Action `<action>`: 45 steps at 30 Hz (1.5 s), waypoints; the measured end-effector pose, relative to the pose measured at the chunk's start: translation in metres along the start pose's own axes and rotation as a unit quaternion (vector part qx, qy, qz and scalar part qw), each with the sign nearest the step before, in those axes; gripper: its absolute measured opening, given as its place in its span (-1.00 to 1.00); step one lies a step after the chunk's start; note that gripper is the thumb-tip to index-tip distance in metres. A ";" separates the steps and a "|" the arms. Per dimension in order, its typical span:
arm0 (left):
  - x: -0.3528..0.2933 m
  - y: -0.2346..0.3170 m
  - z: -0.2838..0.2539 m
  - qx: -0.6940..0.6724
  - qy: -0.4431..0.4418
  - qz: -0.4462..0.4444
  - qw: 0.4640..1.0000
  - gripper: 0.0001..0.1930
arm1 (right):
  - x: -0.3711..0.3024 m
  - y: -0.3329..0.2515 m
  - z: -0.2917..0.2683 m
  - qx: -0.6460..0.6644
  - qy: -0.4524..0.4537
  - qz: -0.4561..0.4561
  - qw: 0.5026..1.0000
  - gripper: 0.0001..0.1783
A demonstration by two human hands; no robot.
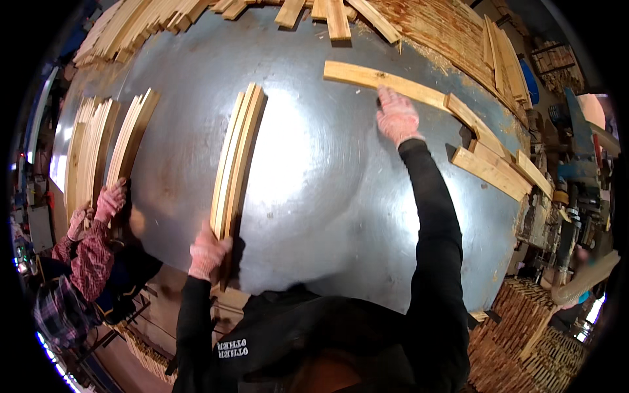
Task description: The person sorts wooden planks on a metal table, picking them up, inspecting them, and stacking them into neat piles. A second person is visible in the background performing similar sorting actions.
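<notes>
My left hand (208,252), in a pinkish work glove, is closed round the near end of a small bundle of wooden slats (237,157). The bundle stands on its edges on the shiny metal table (314,216) and points away from me. My right hand (398,114), gloved the same way, reaches far out to the right. Its fingers are stretched out and touch the near edge of a long wooden slat (357,73), which lies crosswise. To the right of it, several loose slats (488,171) overlap in an untidy pile.
At the left edge a co-worker's gloved hands (110,200) handle another row of slats (92,144). More slats (131,29) line the table's far side, beside a sawdust-strewn wooden board (436,33). Stacked wood (521,314) and machinery (570,223) stand at the right.
</notes>
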State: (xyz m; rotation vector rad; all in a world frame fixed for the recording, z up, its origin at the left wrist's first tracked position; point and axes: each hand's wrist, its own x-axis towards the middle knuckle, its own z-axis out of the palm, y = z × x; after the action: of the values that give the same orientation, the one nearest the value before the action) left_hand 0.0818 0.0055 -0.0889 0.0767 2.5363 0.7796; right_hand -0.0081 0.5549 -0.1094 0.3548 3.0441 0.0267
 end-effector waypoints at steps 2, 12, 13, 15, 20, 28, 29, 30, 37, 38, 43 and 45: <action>-0.009 -0.011 0.016 0.092 0.011 -0.003 0.996 -0.30 | 0.046 0.025 0.008 -0.097 0.020 0.004 0.995 -0.05; -0.017 0.017 0.002 0.181 -0.008 -0.160 0.970 -0.14 | 0.053 -0.024 -0.053 0.106 -0.042 -0.047 0.992 -0.17; -0.014 0.035 -0.005 0.180 -0.036 -0.195 0.964 -0.10 | 0.047 -0.031 -0.067 0.163 -0.017 -0.039 0.986 -0.16; -0.014 0.042 -0.005 0.252 0.141 0.020 0.957 0.01 | 0.040 -0.030 -0.075 0.344 0.111 -0.094 0.927 -0.02; 0.010 0.160 -0.013 -0.159 0.152 0.251 0.943 0.17 | 0.007 -0.125 -0.164 0.612 0.198 -0.092 0.760 -0.09; 0.065 0.074 -0.082 -0.008 0.238 0.216 0.947 -0.61 | -0.081 -0.117 -0.109 0.475 0.372 0.071 0.794 -0.14; 0.076 0.041 -0.102 0.079 0.244 0.073 0.964 -0.63 | -0.107 -0.086 -0.106 0.469 0.337 0.141 0.804 -0.13; 0.092 -0.008 -0.118 0.113 0.226 0.032 0.967 -0.58 | -0.124 -0.044 -0.068 0.473 0.347 0.192 0.787 -0.13; 0.174 -0.198 -0.256 0.335 0.114 -0.121 0.927 -0.62 | -0.254 0.110 0.041 0.371 0.210 0.496 0.757 -0.19; 0.180 -0.119 -0.219 0.372 0.095 -0.171 0.907 -0.58 | -0.272 0.116 0.029 0.345 0.200 0.535 0.745 -0.17; 0.190 0.158 -0.124 0.164 0.215 0.167 0.948 -0.38 | -0.270 0.178 0.045 0.322 0.239 0.603 0.690 -0.10; 0.230 0.266 -0.053 0.067 0.081 0.277 0.955 -0.41 | -0.249 0.209 0.056 0.284 0.268 0.622 0.678 -0.05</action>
State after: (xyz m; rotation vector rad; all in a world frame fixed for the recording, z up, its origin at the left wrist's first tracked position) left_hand -0.1683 0.2437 -0.0056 0.8291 2.7506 0.8380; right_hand 0.2854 0.7018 -0.1418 2.7182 2.3688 -0.8547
